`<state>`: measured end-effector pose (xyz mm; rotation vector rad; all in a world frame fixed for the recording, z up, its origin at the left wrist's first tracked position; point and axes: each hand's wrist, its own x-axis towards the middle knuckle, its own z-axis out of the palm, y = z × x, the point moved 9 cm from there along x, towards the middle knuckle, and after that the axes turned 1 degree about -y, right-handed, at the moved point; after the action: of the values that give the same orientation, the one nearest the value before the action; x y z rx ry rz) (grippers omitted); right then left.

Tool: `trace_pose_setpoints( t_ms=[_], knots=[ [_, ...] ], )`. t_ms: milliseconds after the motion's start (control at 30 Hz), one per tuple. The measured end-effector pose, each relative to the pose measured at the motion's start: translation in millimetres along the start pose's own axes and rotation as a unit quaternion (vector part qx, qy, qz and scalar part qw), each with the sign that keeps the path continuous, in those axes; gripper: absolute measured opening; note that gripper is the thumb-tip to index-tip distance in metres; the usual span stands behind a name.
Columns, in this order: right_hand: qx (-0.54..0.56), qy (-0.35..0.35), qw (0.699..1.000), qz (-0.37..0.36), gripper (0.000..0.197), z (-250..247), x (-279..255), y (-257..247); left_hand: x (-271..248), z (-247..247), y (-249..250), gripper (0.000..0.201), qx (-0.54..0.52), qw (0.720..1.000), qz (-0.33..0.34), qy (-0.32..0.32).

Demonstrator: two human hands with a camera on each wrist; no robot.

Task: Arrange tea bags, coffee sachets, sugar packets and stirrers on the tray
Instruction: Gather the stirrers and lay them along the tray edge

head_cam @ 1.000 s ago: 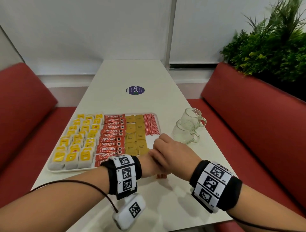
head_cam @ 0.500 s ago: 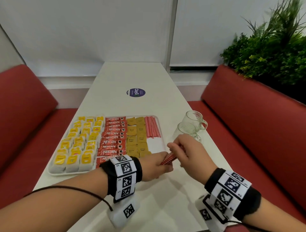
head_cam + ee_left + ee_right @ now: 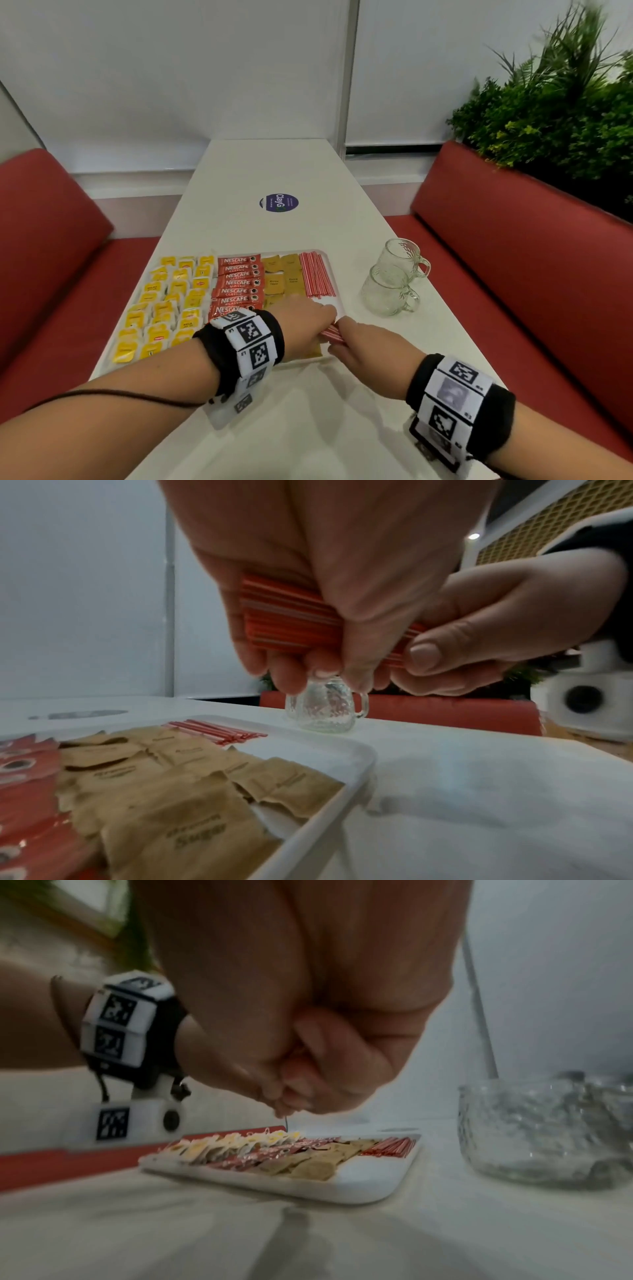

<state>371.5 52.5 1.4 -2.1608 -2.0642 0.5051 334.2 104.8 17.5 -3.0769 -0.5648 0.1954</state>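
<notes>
tray (image 3: 337, 301) on the surface — tea bags (image 3: 164, 308), coffee sachets (image 3: 236, 284), sugar packets (image 3: 282, 281) and one row of stirrers (image 3: 317, 279) laid | last stirrer bundle (image 3: 291, 618) — gripped by left hand (image 3: 301, 327) and right hand (image 3: 368, 346) fingers above the tray's bare near-right corner, likely the final placement

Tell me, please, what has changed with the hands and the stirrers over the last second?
Both hands carried the stirrer bundle forward from the table's near edge to above the tray's near right corner. The left hand still grips it; the right hand now holds its end. The rows on the tray and the glass mugs stayed put.
</notes>
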Motion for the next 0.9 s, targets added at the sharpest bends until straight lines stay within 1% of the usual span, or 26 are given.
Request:
trace_pose_setpoints(
  t_ms=[33,67,100,133,167,200,233,300,367,400,433,467,500,567,600,667,700,833,900],
  knots=[
    [0.031,0.001,0.999,0.019,0.024,0,4,4,2,-5,-9,0.029,-0.026,0.999,-0.012,0.031],
    [0.060,0.006,0.997,0.043,0.023,0,9,9,3,-8,-19,0.041,-0.068,0.996,-0.035,0.056],
    [0.084,0.014,0.994,0.071,0.023,-1,15,15,5,-10,-34,0.054,-0.123,0.988,-0.067,0.071],
    [0.100,0.018,0.990,0.100,0.023,-1,20,21,6,-9,-48,0.061,-0.185,0.974,-0.106,0.077],
    [0.100,0.015,0.987,0.125,0.023,-1,25,26,8,-6,-61,0.060,-0.248,0.955,-0.144,0.071],
    [0.091,0.008,0.986,0.142,0.021,1,30,29,11,0,-72,0.055,-0.304,0.935,-0.173,0.054],
    [0.084,0.005,0.984,0.159,0.020,2,36,31,16,9,-81,0.050,-0.357,0.913,-0.193,0.034],
    [0.109,0.019,0.974,0.199,0.020,2,44,35,23,26,-88,0.046,-0.437,0.874,-0.211,-0.023],
    [0.123,0.029,0.965,0.232,0.024,4,51,37,30,40,-93,0.045,-0.487,0.842,-0.225,-0.051],
    [0.115,0.028,0.963,0.243,0.026,6,55,37,34,42,-94,0.034,-0.480,0.846,-0.224,-0.053],
    [0.108,0.026,0.961,0.252,0.027,8,58,37,38,42,-96,0.018,-0.444,0.867,-0.221,-0.055],
    [0.100,0.027,0.960,0.261,0.027,9,61,38,40,42,-96,0.009,-0.413,0.883,-0.216,-0.057],
    [0.095,0.029,0.957,0.272,0.026,10,62,40,43,42,-95,0.006,-0.397,0.892,-0.211,-0.056],
    [0.074,0.031,0.952,0.294,0.025,11,64,43,47,42,-93,0.006,-0.384,0.899,-0.201,-0.059],
    [0.050,0.028,0.952,0.300,0.025,12,64,42,48,42,-92,0.012,-0.386,0.899,-0.199,-0.057],
    [0.011,0.028,0.952,0.306,0.025,14,63,41,51,48,-92,0.029,-0.407,0.889,-0.200,-0.067],
    [0.005,0.032,0.951,0.307,0.025,15,64,40,52,50,-93,0.033,-0.412,0.886,-0.202,-0.071],
    [0.022,0.043,0.947,0.316,0.022,19,66,41,54,52,-92,0.034,-0.419,0.883,-0.202,-0.072],
    [0.017,0.042,0.952,0.302,0.023,16,67,39,54,51,-92,0.033,-0.412,0.885,-0.204,-0.071]
  ],
)
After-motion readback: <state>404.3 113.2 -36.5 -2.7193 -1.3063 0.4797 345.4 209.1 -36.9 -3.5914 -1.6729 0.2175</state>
